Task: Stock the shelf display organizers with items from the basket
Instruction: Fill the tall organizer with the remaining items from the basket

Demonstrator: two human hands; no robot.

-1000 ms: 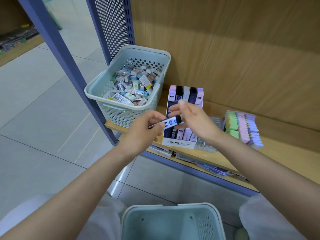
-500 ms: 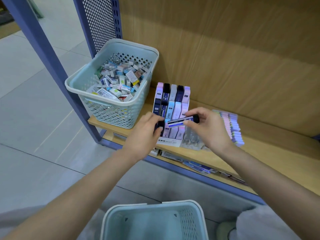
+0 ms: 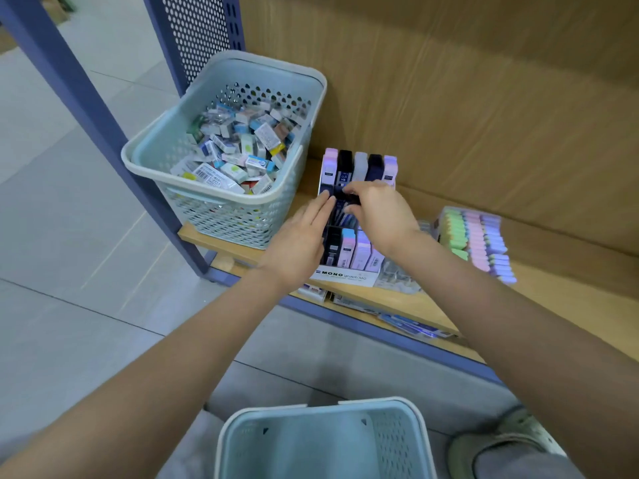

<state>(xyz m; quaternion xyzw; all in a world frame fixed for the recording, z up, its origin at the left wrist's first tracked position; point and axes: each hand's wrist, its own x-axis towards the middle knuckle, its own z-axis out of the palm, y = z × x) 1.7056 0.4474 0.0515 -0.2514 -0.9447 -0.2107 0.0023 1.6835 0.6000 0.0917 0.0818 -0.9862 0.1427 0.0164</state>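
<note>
A white tiered organizer (image 3: 340, 274) marked MONO stands on the wooden shelf (image 3: 560, 305), filled with slim lead cases in pink, black, grey, navy and lilac. My right hand (image 3: 380, 214) pinches a dark-capped lead case (image 3: 349, 198) and holds it down in the organizer's middle row. Only the case's dark end shows. My left hand (image 3: 297, 243) lies with straight fingers against the organizer's left side. A pale green basket (image 3: 273, 63) heaped with several small boxed items sits just left of the organizer on the shelf end.
A second organizer with green, pink and lilac items (image 3: 477, 236) stands to the right, and a clear plastic holder (image 3: 397, 276) lies between the two. A second pale green basket (image 3: 321, 404) sits below, near my lap. The blue shelf post (image 3: 86, 98) rises at the left. More packets lie on the lower shelf.
My right hand carried the lead case from in front of the organizer down into its middle row. My left hand let go of the case and now lies flat against the organizer's side.
</note>
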